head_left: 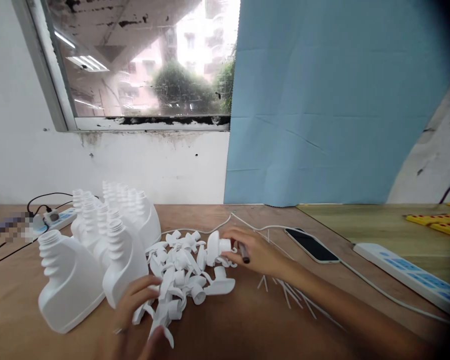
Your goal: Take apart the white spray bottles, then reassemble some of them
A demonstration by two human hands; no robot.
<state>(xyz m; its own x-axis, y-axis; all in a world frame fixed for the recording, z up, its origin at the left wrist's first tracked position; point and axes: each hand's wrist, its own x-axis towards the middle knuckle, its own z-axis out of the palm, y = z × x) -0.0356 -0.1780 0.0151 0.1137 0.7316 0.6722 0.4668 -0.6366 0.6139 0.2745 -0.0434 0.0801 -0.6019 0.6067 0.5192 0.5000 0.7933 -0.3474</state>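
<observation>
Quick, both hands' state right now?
Left hand: open, fingers apart at the white plastic spray-head pile.
Right hand: closed, holding one white plastic spray head and a dark pen-like stick.

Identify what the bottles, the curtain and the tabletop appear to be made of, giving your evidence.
Bottles: probably matte white plastic, with moulded ribbed necks.
Curtain: apparently fabric, dull blue, creased.
Tabletop: perhaps wood or laminate, smooth brown.

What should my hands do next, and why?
I'd probably bring your left hand over to take the white spray head, as your right hand seems to hold both that and the dark pen-like tool, while your left, though blurred, looks empty beside the pile of white parts.
</observation>
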